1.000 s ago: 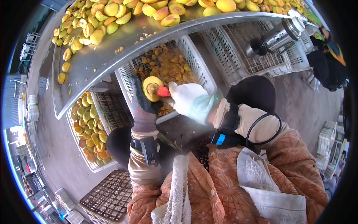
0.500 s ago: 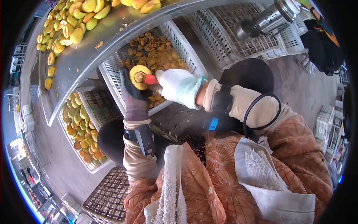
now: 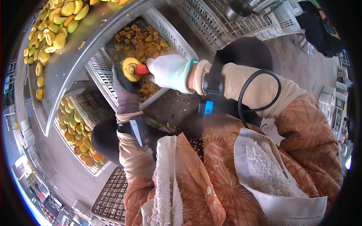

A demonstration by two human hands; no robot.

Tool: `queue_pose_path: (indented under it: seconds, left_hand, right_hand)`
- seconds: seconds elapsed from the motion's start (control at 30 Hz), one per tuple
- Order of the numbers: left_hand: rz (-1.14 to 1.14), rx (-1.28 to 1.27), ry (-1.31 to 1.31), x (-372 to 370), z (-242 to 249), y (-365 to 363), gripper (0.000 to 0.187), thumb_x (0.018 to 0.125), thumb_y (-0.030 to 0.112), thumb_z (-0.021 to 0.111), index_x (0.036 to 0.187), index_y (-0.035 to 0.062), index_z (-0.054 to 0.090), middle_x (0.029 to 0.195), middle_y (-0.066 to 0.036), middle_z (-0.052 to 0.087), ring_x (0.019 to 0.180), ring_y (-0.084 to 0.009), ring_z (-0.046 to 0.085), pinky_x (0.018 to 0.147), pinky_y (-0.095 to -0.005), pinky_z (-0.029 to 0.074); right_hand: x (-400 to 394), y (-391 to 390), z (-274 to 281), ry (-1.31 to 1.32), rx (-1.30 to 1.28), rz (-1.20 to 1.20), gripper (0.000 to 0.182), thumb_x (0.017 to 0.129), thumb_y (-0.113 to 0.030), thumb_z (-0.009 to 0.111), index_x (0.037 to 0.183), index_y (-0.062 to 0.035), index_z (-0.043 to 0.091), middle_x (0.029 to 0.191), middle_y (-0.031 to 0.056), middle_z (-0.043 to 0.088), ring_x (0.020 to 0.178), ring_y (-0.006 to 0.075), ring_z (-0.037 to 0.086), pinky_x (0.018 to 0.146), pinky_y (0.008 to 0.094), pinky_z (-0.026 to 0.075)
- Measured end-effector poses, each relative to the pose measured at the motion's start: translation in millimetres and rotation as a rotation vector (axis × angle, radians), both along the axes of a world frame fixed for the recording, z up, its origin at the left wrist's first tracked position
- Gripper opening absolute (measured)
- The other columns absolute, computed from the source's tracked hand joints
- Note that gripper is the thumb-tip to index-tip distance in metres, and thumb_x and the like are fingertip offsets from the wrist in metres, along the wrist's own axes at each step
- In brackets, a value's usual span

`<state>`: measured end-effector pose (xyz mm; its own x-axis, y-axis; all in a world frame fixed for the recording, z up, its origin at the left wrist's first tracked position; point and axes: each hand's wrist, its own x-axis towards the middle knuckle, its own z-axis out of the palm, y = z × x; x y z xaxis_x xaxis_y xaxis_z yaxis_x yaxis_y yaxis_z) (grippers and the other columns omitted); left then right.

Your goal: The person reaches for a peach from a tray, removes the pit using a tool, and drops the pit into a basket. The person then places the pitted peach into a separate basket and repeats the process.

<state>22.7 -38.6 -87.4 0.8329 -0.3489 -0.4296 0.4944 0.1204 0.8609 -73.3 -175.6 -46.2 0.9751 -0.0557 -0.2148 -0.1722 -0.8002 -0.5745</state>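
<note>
My left hand (image 3: 125, 88), in a dark glove, is closed around a yellow peach half (image 3: 130, 63) with its cut face up. In a white glove with a green cuff, my right hand (image 3: 167, 71) grips a pitting tool by its red handle (image 3: 142, 69). The tool's working end is at the middle of the peach half, around the pit area; its exact contact is hard to make out. Both hands are over a white plastic crate (image 3: 177, 35), which holds many brownish-yellow peach scraps (image 3: 145, 43).
A metal work table (image 3: 88, 49) at upper left bears peach halves (image 3: 62, 19). Below its edge stands a crate of yellow-orange peaches (image 3: 81, 139). A brown crate (image 3: 111, 192) is at lower left. White crates (image 3: 222, 26) with a metal cup (image 3: 236, 10) stand at upper right.
The whole view has shifted, so the crate, table and hands appear farther up and left. Both hands keep hold of the peach half and the tool.
</note>
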Motion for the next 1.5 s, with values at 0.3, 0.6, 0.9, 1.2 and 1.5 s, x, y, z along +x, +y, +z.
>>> queue_pose_path:
  seconds: [0.3,0.6,0.9,1.2,1.5]
  left_hand:
    - [-0.411,0.414,-1.240,36,-50,20,0.041,0.087,0.032,0.062,0.115,0.0030,0.051,0.100,-0.010,0.059,0.088,-0.0225,0.060,0.076,-0.0323,0.050]
    - [-0.395,0.162,-0.538,36,-42,16,0.042,0.081,0.021,0.069,0.114,-0.0004,0.053,0.094,-0.013,0.063,0.084,-0.0231,0.062,0.077,-0.0331,0.050]
    - [-0.426,0.207,-1.052,19,-11,8,0.023,0.088,0.007,0.056,0.110,-0.0011,0.057,0.093,-0.014,0.066,0.080,-0.0222,0.064,0.074,-0.0311,0.051]
    - [-0.266,-0.111,-0.831,-12,44,5,0.054,0.099,0.047,0.032,0.113,-0.0007,0.053,0.097,-0.013,0.065,0.093,-0.0235,0.062,0.088,-0.0346,0.048]
    - [0.241,-0.209,-0.612,-34,75,-2,0.062,0.101,0.043,0.030,0.083,-0.0059,0.064,0.069,-0.011,0.064,0.068,-0.0186,0.063,0.070,-0.0265,0.051]
  right_hand:
    - [0,-13,16,0.074,-0.080,0.087,0.026,0.088,-0.025,0.058,0.099,-0.0028,0.064,0.084,0.0174,0.067,0.081,0.0332,0.066,0.074,0.0410,0.051]
    - [-25,17,-15,0.070,0.078,-0.160,0.036,0.090,-0.036,0.055,0.101,-0.0014,0.056,0.083,0.0216,0.065,0.080,0.0401,0.063,0.072,0.0462,0.049]
    - [-31,35,-17,-0.036,0.344,-0.247,0.041,0.091,-0.039,0.052,0.103,-0.0001,0.058,0.087,0.0231,0.065,0.083,0.0399,0.063,0.073,0.0445,0.049]
    - [-26,23,48,0.235,0.480,-0.282,0.049,0.092,-0.045,0.053,0.089,0.0032,0.060,0.064,0.0104,0.057,0.050,0.0188,0.053,0.045,0.0350,0.041]
    - [-38,45,59,0.291,0.951,-0.276,0.065,0.092,-0.059,0.040,0.085,0.0027,0.059,0.066,0.0100,0.057,0.046,0.0139,0.050,0.041,0.0278,0.040]
